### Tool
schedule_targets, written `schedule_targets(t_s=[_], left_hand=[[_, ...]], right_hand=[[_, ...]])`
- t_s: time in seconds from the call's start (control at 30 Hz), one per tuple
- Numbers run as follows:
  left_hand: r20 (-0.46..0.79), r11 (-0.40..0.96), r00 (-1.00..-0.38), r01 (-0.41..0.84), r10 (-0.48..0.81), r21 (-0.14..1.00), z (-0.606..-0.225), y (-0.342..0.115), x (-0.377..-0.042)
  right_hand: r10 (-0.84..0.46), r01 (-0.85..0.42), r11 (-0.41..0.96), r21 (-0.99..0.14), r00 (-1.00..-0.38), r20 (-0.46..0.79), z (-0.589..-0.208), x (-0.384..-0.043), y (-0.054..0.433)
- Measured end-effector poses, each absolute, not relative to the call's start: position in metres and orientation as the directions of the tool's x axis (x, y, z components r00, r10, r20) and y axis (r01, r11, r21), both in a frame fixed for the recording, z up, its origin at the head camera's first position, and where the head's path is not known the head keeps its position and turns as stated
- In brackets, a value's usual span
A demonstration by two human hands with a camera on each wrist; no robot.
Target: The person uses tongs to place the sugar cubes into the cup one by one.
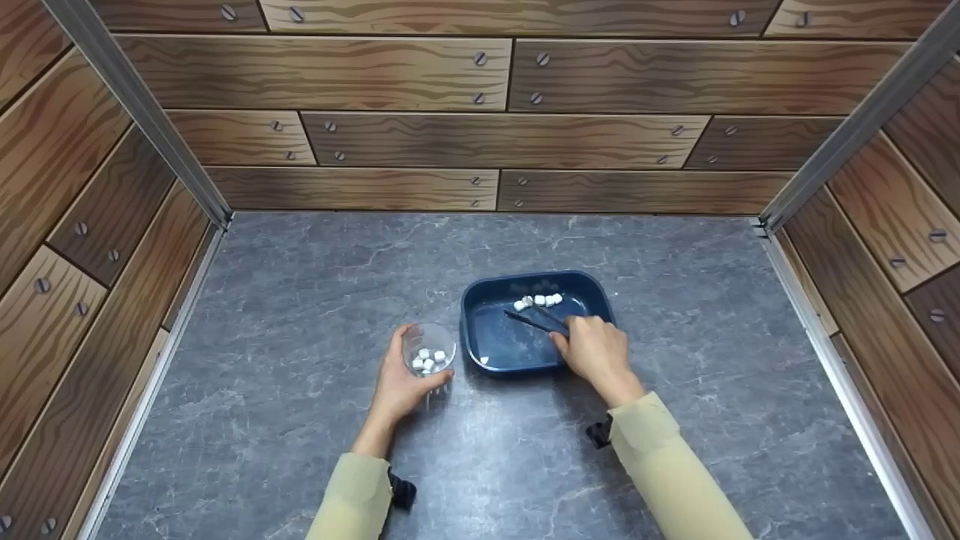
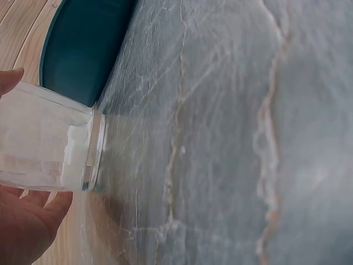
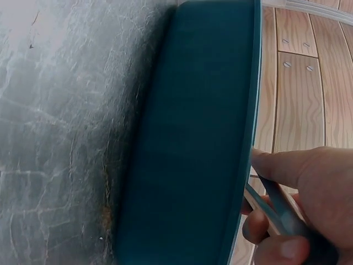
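Note:
A clear glass point(image 1: 429, 341) with several small white cubes point(image 1: 428, 361) at its bottom stands on the grey floor, gripped round its side by my left hand point(image 1: 401, 386). In the left wrist view the glass point(image 2: 41, 141) shows thumb and fingers on opposite sides. My right hand point(image 1: 598, 351) holds dark tongs point(image 1: 544, 324) over a blue rectangular dish point(image 1: 480, 337). The tongs' two arms are spread, one tip right at a row of white cubes point(image 1: 550, 300) along the dish's far side. Another white piece point(image 1: 484, 361) lies in its near left corner. In the right wrist view the dish wall point(image 3: 187, 132) hides the tips.
Wood-plank patterned panels point(image 1: 495, 142) enclose the surface at the back and both sides. Metal rails point(image 1: 161, 135) run along the corners. The grey marbled surface point(image 1: 300, 300) stretches around the dish and glass.

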State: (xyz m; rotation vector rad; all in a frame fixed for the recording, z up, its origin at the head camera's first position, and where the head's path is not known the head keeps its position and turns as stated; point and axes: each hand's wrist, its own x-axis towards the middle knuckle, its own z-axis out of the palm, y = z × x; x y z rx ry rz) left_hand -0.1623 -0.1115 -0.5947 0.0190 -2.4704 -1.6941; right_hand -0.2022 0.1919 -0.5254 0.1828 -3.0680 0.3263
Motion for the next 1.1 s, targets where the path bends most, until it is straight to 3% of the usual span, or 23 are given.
schedule_targets(t_s=[1.1], left_hand=[[0.118, 0.376, -0.989, 0.075, -0.094, 0.924, -0.5956, -0.1106, -0.1626]], right_hand=[[-0.138, -0.150, 0.980, -0.129, -0.986, 0.095, -0.5269, -0.2057, 0.1822]])
